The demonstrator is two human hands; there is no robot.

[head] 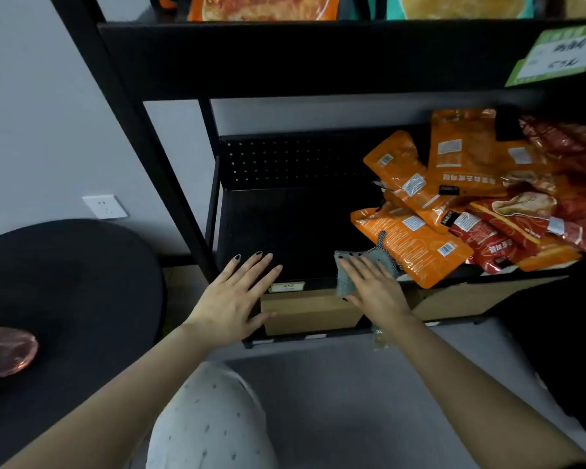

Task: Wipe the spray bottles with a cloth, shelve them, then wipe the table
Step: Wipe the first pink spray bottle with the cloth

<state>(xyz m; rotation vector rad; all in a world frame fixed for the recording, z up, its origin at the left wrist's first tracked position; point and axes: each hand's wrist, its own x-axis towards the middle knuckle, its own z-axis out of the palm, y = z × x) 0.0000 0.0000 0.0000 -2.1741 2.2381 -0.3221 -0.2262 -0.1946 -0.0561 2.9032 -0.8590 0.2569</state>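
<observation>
My right hand [374,287] lies flat on a grey cloth [347,275] at the front edge of the black lower shelf [285,228], fingers pressing the cloth down. My left hand [234,296] rests open, fingers spread, on the same shelf edge to the left, holding nothing. No spray bottle is in view. The round black table [68,299] sits at the left.
Orange and red snack packets [460,211] are piled on the right half of the shelf, touching the cloth. Cardboard boxes [312,313] stand below the shelf. A pinkish shiny object [4,353] lies on the table's left edge. A wall socket [105,206] is behind.
</observation>
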